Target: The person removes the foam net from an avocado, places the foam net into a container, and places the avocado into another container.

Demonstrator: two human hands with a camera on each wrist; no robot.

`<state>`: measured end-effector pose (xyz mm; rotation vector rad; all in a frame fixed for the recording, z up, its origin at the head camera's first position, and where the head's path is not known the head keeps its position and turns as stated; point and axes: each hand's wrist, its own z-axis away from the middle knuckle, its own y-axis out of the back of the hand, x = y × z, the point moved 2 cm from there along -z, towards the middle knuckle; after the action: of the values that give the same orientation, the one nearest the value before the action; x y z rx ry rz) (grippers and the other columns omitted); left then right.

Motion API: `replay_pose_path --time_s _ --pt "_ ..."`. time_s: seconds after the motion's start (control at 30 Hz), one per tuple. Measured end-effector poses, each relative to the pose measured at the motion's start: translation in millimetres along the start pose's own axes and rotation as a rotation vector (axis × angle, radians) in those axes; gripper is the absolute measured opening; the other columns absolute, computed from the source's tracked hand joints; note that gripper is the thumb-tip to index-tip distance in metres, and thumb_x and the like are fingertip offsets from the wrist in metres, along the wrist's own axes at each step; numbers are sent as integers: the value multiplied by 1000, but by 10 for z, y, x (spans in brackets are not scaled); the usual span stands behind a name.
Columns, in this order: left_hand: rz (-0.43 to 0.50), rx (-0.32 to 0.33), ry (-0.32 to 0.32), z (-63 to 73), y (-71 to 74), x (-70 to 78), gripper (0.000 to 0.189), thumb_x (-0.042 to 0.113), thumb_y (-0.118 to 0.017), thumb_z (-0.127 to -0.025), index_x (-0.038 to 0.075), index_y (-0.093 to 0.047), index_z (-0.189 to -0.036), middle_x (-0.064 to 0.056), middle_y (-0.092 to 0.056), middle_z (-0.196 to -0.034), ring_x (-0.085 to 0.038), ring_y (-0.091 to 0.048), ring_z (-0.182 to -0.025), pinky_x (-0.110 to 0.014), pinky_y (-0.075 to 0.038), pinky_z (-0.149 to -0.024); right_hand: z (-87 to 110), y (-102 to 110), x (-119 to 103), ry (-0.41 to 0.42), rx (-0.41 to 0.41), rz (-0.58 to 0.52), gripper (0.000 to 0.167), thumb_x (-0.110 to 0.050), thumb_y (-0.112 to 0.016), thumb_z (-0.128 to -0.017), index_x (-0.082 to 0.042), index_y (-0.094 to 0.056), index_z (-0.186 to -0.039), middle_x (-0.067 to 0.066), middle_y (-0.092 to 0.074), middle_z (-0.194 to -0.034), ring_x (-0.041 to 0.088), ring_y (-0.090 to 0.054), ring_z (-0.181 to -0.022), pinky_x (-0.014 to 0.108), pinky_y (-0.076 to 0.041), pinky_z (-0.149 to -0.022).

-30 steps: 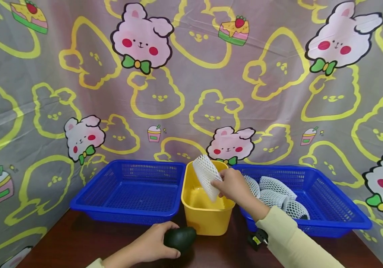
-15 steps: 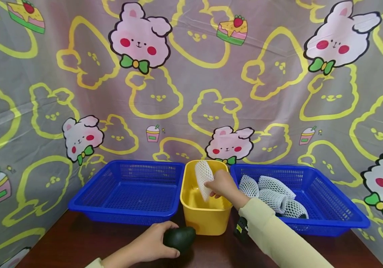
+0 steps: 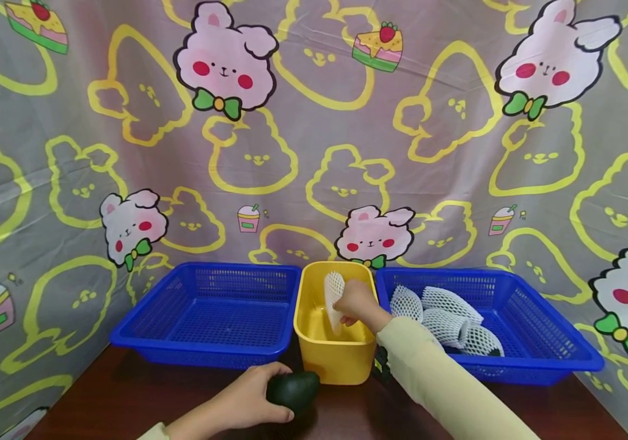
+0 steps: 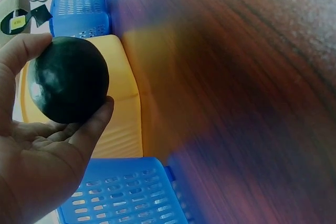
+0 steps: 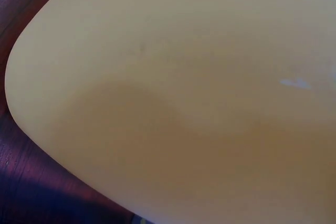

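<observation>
My left hand [image 3: 248, 396] grips a dark green avocado [image 3: 295, 391] low over the table in front of the bin. In the left wrist view, thumb and fingers curl round the glossy avocado [image 4: 71, 82]. My right hand [image 3: 359, 304] pinches a white foam net sleeve [image 3: 334, 290] inside the mouth of the yellow bin [image 3: 338, 365]. The sleeve stands nearly upright, its lower end down in the bin. Only the bin's yellow wall [image 5: 210, 66], very near and blurred, and some table show in the right wrist view; hand and sleeve are out of that frame.
A blue mesh basket [image 3: 209, 351] stands left of the bin. Another blue basket [image 3: 545, 366] on the right holds several net-wrapped pieces [image 3: 446, 324]. All stand on a dark wooden table [image 3: 127, 391] before a patterned curtain [image 3: 292, 153].
My right hand has moved left and lower into the yellow bin with the foam net sleeve, which has tilted more upright. The left hand and avocado have barely moved.
</observation>
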<state>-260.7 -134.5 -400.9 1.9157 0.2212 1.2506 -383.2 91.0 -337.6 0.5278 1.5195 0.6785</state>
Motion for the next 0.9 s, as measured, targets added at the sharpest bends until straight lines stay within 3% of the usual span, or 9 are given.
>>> replay_pose_path --time_s 0.5,0.9 --pt "14 -1 -7 9 20 -14 56 29 -83 -67 5 -62 -113 10 -62 -88 -3 -58 -76 -24 -49 -66 -127 -117 94 -66 -103 87 11 -2 -66 -86 5 -59 -88 14 -60 -73 25 -66 -55 34 -56 -54" --pt "27 -9 -8 24 27 -10 56 29 -83 -67 5 -62 -113 10 -63 -87 -3 -58 -76 -24 -49 -65 -71 -154 75 -115 -175 85 14 -5 -68 -87 5 -59 -91 15 -63 -69 26 -67 -58 35 -56 -55"
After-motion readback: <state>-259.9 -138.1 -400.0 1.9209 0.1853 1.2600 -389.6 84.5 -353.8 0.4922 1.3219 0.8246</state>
